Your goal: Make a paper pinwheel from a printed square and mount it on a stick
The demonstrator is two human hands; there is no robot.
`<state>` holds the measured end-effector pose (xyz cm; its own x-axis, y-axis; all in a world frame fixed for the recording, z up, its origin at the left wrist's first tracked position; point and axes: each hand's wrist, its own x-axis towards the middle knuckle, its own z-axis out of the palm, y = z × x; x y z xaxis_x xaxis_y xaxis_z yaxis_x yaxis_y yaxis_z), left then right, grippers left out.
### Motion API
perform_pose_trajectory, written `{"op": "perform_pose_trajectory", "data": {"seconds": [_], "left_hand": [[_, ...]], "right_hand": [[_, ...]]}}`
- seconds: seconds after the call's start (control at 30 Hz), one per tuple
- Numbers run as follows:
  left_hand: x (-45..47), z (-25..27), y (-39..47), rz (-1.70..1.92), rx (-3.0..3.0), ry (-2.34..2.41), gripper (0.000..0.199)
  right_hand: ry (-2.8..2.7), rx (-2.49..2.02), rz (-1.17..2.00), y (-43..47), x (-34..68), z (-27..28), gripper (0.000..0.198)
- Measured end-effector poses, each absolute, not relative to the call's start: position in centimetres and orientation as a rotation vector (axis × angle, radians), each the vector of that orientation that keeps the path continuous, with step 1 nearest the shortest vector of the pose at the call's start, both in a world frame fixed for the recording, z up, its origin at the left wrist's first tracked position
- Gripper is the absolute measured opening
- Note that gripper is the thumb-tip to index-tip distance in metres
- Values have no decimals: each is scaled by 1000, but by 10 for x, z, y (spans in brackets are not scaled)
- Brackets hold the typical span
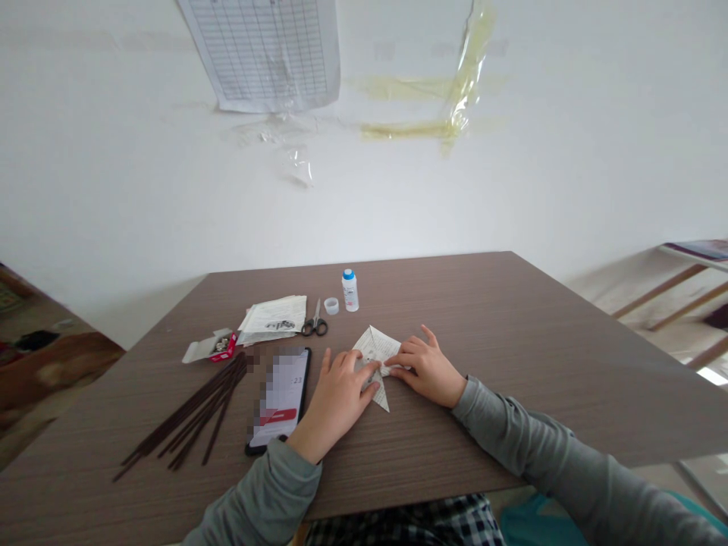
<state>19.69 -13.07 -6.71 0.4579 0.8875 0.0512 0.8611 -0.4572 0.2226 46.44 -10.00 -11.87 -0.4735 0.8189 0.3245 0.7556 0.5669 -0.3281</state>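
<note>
A printed sheet of paper (378, 342), cut and folded into a pinwheel-like shape with pointed corners, lies on the table under both hands. My left hand (342, 388) presses on its left side, thumb and index finger closed near the middle. From the right, my right hand (431, 369) pinches a folded flap of the same paper close to the centre, its little finger raised. The fingers hide part of the paper's middle. Left of my left hand lies a phone (281, 398) with its screen lit.
Dark brown sticks (190, 409) lie fanned out beside the phone. Behind them are a small red box (223, 346) with tiny metallic pieces, more printed papers (273, 317), scissors (315, 322), a white cap (331, 305) and a blue-topped bottle (350, 291). A wall rises behind the brown table (512, 318).
</note>
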Motion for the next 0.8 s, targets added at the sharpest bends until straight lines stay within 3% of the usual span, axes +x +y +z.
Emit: {"op": "perform_pose_trajectory", "data": {"seconds": [0.8], "left_hand": [[197, -63, -130, 271, 2502, 1567, 45]], "right_hand": [[-2349, -1226, 189, -101, 465, -118, 24]]}}
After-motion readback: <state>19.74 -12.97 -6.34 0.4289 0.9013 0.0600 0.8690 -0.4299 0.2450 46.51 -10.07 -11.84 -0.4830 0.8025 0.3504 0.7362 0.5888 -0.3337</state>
